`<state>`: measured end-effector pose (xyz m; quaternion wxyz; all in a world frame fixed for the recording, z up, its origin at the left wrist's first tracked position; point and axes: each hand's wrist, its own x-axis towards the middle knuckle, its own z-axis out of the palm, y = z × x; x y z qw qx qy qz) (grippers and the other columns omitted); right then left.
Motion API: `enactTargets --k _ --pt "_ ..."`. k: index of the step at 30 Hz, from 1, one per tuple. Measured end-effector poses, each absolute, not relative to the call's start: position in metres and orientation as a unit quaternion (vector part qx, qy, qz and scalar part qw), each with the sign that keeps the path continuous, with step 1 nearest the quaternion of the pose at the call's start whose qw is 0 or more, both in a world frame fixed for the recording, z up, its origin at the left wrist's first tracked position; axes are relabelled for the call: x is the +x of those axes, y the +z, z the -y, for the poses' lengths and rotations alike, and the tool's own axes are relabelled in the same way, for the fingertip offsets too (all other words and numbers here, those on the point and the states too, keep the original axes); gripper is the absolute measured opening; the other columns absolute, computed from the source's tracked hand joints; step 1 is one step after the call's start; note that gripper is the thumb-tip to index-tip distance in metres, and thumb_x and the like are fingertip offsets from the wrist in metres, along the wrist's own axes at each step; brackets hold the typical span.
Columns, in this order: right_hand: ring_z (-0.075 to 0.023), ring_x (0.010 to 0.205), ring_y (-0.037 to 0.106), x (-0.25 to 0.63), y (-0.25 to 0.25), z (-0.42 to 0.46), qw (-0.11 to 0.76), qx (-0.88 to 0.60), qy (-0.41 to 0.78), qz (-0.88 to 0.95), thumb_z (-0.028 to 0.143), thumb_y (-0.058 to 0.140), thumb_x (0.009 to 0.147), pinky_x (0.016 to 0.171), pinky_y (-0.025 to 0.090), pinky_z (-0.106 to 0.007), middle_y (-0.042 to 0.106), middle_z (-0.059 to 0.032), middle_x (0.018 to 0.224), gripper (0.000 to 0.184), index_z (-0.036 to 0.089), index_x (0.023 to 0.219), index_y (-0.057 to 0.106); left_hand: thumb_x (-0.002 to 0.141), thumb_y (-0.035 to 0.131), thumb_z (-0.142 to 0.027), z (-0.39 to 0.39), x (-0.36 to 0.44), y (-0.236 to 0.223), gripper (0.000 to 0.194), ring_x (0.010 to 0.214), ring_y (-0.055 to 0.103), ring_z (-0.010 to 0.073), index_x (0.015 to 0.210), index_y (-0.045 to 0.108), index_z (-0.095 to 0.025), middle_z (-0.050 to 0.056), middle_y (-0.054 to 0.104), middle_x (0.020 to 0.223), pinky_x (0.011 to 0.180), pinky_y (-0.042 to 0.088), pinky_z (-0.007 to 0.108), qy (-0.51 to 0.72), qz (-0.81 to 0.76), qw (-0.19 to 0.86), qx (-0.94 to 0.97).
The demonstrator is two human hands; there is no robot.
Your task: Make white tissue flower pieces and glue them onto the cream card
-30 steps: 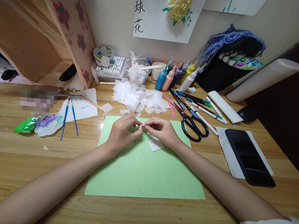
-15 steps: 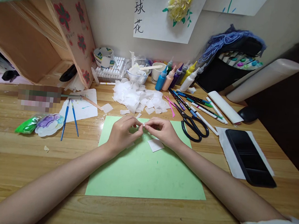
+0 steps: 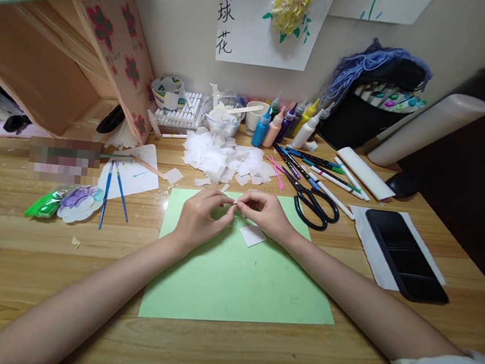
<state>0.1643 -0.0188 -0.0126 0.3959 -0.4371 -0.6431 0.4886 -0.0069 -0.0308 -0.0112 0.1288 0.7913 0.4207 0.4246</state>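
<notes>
My left hand (image 3: pixel 199 217) and my right hand (image 3: pixel 263 211) meet fingertip to fingertip above the far part of a light green sheet (image 3: pixel 237 273) on the wooden desk. Both pinch one tiny white paper scrap (image 3: pixel 235 202) between thumbs and forefingers. A loose white paper square (image 3: pixel 251 235) lies on the green sheet just under my right hand. Behind my hands spreads a heap of white paper squares (image 3: pixel 223 158).
Black scissors (image 3: pixel 314 204) and several markers (image 3: pixel 316 169) lie to the right, then a black phone (image 3: pixel 406 256) on white paper. Paint bottles (image 3: pixel 286 124) and a bowl (image 3: pixel 221 121) stand at the back. Two blue brushes (image 3: pixel 113 191), a palette (image 3: pixel 80 202) and a green packet (image 3: pixel 43 204) lie left.
My fingers have closed a little tighter on the small scrap and shifted it slightly; both hands stay in the same place.
</notes>
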Motion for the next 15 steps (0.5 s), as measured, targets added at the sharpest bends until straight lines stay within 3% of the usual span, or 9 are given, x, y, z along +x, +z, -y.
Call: enactTargets --k 15 --pt "-0.0125 0.063 0.05 0.1646 -0.0115 0.0195 0.398 -0.437 0.485 0.645 0.033 0.061 0.076 0.057 0.037 -0.026 0.06 -0.0037 0.073 0.019 0.014 0.076 0.066 0.079 0.06 -0.021 0.0317 -0.0068 -0.0085 0.011 0.07 0.061 0.0148 0.085 0.069 -0.018 0.005 0.068 0.076 0.065 0.048 0.026 0.43 -0.423 0.131 0.787"
